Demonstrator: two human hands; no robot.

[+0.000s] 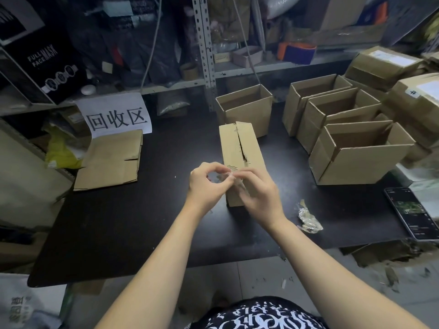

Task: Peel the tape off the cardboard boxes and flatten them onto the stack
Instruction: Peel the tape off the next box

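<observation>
Closest in, a black-and-white patterned shirt [256, 314] fills the 6 o'clock edge, and two bare forearms run up from it to meet mid-table. The left hand [209, 184] has thumb and forefinger closed in a ring on a strip of clear tape [225, 176]; the right hand [259, 193] is curled against it, fingertips pinching the same strip, so the two hands are together and touching. The tape is translucent, and how much of it clings to cardboard cannot be told. Directly under and beyond the hands lies the closed box [240, 148], its long axis running toward 12 o'clock, its near end covered by the right hand, which is the nearer of the two to it. Its top seam looks bare and slightly gaping, so the likely next pull is along that axis. At 10 o'clock of the hands, well apart, the stack of flattened cardboard [111, 160] rests on the dark table [142, 222]. A crumpled tape wad [308, 220] lies at 4 o'clock, open boxes [356, 150] at 2 o'clock, a phone [413, 213] at 3 o'clock.
</observation>
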